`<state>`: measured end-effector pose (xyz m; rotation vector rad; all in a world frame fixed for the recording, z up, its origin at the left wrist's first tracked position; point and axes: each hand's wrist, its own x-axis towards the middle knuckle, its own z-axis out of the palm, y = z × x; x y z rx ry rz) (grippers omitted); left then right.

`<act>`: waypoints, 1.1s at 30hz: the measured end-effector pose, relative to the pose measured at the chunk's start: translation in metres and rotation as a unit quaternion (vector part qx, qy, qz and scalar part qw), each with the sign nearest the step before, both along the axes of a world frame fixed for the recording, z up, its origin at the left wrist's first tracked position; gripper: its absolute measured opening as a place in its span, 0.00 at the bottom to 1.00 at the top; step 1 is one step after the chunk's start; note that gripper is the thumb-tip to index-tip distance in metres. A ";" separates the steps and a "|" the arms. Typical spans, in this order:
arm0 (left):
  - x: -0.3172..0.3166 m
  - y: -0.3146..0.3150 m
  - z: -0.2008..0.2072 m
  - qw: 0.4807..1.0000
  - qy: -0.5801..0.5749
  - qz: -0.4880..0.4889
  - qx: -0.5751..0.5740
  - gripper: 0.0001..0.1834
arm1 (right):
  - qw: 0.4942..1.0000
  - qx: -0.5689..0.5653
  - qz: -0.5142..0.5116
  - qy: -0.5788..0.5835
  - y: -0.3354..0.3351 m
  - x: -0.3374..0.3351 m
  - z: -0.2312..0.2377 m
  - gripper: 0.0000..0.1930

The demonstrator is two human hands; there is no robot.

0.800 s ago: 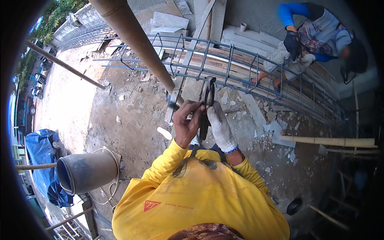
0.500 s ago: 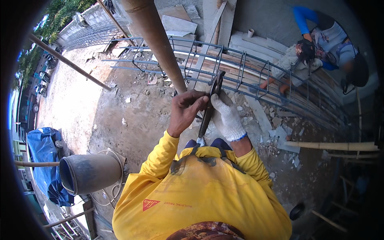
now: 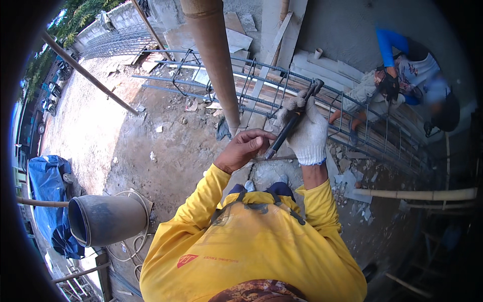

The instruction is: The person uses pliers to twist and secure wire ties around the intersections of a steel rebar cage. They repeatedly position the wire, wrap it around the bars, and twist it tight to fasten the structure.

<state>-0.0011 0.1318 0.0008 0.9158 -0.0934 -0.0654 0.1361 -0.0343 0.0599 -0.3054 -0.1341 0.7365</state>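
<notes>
Fingers of the gloved right hand [image 3: 308, 136] are clutching dark pincers [image 3: 285, 133] near the rebar cage [image 3: 288, 73], probably hefty, stiff steel best grabbed by the handles, bare left hand [image 3: 245, 150] sitting loosely bent alongside.

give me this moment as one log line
right hand: white-gloved, gripping pincers | left hand: bare, beside pincers' handles | rebar cage: beyond both hands
</notes>
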 end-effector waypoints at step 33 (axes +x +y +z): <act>0.007 -0.003 0.039 0.981 0.049 0.110 0.152 0.16 | 0.989 -0.103 -0.102 0.010 0.001 -0.013 0.001 0.14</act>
